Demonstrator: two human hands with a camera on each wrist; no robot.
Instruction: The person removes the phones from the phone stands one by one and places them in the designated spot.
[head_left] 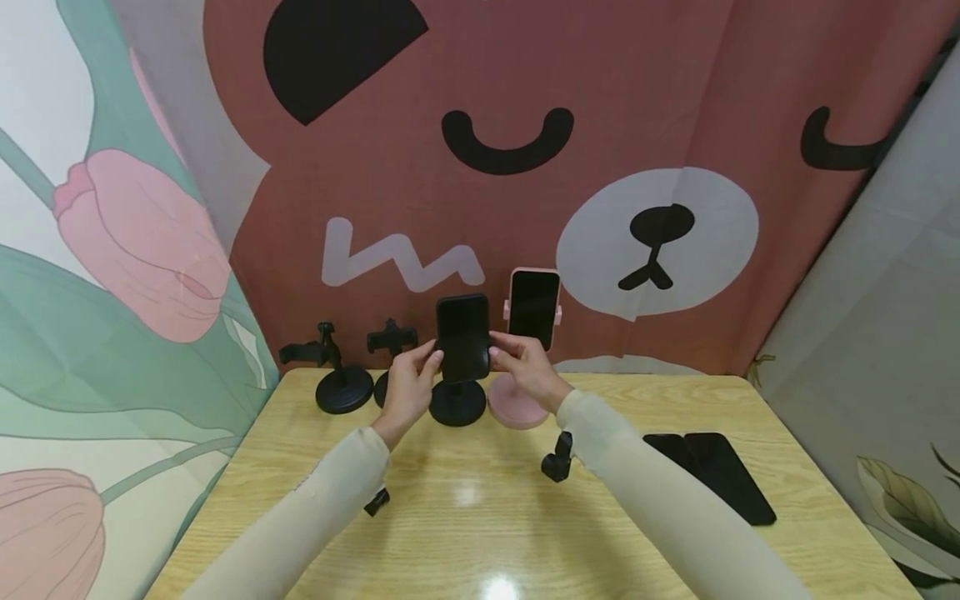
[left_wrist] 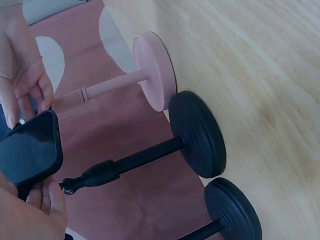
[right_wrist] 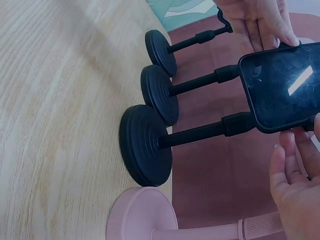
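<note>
A black smartphone (head_left: 462, 337) stands upright at the head of a black phone stand (head_left: 457, 406), its dark screen facing me. My left hand (head_left: 408, 387) pinches the phone's left edge, thumb in front and fingers behind. On the opposite edge my right hand (head_left: 528, 367) holds it the same way, thumb and fingertips at the side. The right wrist view shows the phone (right_wrist: 282, 87) in front of the stand's top, with small black clamp parts beside the fingers. Most of the clamp is hidden behind the phone.
Right of it, a pink stand (head_left: 517, 404) carries another phone (head_left: 534, 304). Two more black stands (head_left: 343, 389) are at the left, their clamps bare. Flat black phones (head_left: 712, 471) lie on the wooden table (head_left: 465, 542) at right. A printed curtain (head_left: 375, 183) hangs behind.
</note>
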